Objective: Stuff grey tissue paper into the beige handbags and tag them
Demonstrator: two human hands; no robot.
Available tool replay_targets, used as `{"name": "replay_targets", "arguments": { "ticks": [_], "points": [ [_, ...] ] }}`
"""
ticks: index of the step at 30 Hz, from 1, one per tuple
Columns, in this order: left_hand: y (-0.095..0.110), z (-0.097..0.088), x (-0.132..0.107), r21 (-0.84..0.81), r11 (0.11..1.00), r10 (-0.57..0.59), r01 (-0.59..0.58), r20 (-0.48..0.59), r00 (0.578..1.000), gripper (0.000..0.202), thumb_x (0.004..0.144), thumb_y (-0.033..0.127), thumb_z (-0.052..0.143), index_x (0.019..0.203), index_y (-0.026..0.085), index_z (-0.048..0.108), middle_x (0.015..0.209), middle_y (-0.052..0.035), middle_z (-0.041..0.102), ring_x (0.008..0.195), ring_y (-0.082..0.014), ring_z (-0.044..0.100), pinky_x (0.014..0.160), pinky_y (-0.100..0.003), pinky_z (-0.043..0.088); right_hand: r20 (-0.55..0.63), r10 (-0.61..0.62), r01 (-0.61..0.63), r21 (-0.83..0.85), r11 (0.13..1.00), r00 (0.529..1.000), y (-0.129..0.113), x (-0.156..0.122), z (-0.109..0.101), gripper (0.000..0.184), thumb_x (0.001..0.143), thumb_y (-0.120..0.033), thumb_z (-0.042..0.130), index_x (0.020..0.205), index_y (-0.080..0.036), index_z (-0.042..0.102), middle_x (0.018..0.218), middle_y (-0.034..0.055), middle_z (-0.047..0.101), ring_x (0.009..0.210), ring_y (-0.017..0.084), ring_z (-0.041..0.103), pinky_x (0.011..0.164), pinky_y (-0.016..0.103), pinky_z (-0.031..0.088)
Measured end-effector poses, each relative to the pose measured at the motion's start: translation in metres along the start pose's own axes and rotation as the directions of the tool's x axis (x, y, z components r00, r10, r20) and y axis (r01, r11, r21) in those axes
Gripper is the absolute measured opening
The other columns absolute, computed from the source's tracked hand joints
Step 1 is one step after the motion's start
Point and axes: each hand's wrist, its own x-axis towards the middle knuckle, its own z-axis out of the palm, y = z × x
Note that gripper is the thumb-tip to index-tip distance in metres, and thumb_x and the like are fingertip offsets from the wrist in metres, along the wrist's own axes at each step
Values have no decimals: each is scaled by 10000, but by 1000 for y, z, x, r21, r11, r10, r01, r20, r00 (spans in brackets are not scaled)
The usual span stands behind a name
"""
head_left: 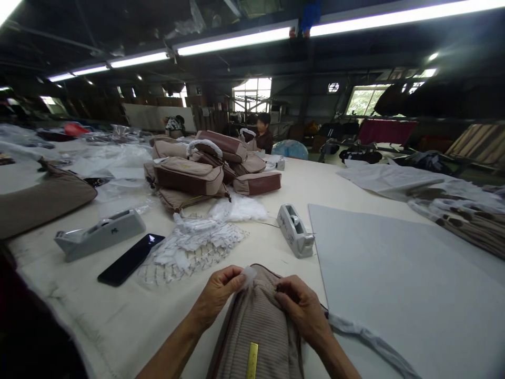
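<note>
A taupe ribbed handbag (262, 321) with dark piping and a gold plate (252, 360) lies in front of me on the table. My left hand (219, 292) pinches a small translucent white wrapping piece (248, 276) at the bag's far left corner. At the bag's right side, my right hand (302, 302) has thumb and forefinger closed on a small dark metal fitting (277, 288). A strap wrapped in white film (366, 330) trails off to the right. The bag's near end runs out of view.
Tape dispensers stand left (104, 231) and ahead (295, 230). A phone (131, 259) lies beside a pile of white slips (197, 245). Several bags (189, 176) are heaped behind. A grey board (379, 268) covers the right side. A person (264, 134) sits beyond the heap.
</note>
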Motion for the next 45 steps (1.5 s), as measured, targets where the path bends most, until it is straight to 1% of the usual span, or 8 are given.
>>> {"name": "replay_targets", "arguments": {
  "ticks": [5, 13, 21, 27, 33, 37, 42, 45],
  "points": [
    [13, -24, -5, 300, 952, 58, -61, 20, 998, 230, 821, 359, 597, 883, 170, 711, 798, -16, 660, 784, -152, 565, 739, -236, 417, 215, -105, 91, 77, 993, 971, 5, 31, -13, 149, 802, -286, 626, 913, -215, 693, 862, 32, 675, 822, 176, 607, 756, 285, 463],
    [20, -38, 8, 599, 783, 119, -168, 120, 986, 231, 860, 332, 551, 976, 214, 712, 887, -33, 689, 837, -167, 615, 764, -245, 441, 228, -249, 254, 8, 967, 941, -1, 51, 10, 209, 856, -291, 583, 1025, -252, 699, 875, 40, 666, 810, 157, 599, 726, 257, 463],
    [33, -30, 9, 672, 723, 72, -163, 162, 984, 245, 866, 335, 540, 1013, 239, 712, 821, -33, 689, 769, -166, 621, 703, -237, 446, 281, -233, 260, -63, 964, 931, -4, 53, 6, 213, 880, -275, 546, 1046, -271, 679, 867, 26, 645, 813, 153, 576, 727, 252, 439],
    [42, -7, 17, 674, 735, 21, -78, 93, 995, 228, 848, 350, 561, 978, 250, 719, 873, 3, 710, 824, -162, 633, 754, -219, 446, 298, -268, 320, -144, 936, 916, -9, 51, 12, 185, 869, -230, 546, 996, -244, 680, 833, 28, 630, 801, 155, 562, 728, 256, 425],
    [48, 9, 30, 616, 788, -55, 6, 61, 997, 181, 819, 291, 566, 844, 215, 728, 862, 23, 722, 838, -163, 641, 775, -206, 444, 119, -145, 159, -116, 980, 982, 0, 41, 1, 139, 830, -175, 559, 919, -197, 664, 905, 41, 643, 865, 173, 574, 784, 289, 430],
    [48, 14, 37, 631, 774, -111, 41, 72, 991, 197, 798, 289, 563, 845, 198, 731, 850, 7, 725, 820, -178, 642, 754, -221, 445, 147, -126, 133, -41, 990, 981, -1, 41, 2, 148, 814, -138, 542, 744, -187, 662, 825, 24, 612, 794, 143, 573, 724, 255, 429],
    [46, 24, 46, 700, 714, -119, 16, 99, 988, 189, 771, 249, 550, 783, 188, 728, 787, -2, 718, 773, -181, 637, 722, -233, 431, 178, -130, 124, 44, 991, 975, -5, 44, 2, 181, 834, -187, 516, 753, -187, 677, 818, 30, 627, 791, 150, 579, 730, 267, 436],
    [44, 26, 51, 702, 712, -128, 12, 113, 985, 198, 770, 251, 537, 767, 179, 721, 764, -7, 711, 756, -176, 630, 707, -232, 426, 153, -10, -5, 98, 995, 988, -2, 46, -2, 194, 837, -277, 537, 944, -186, 671, 907, 42, 659, 836, 170, 591, 760, 286, 445]
  ]
}}
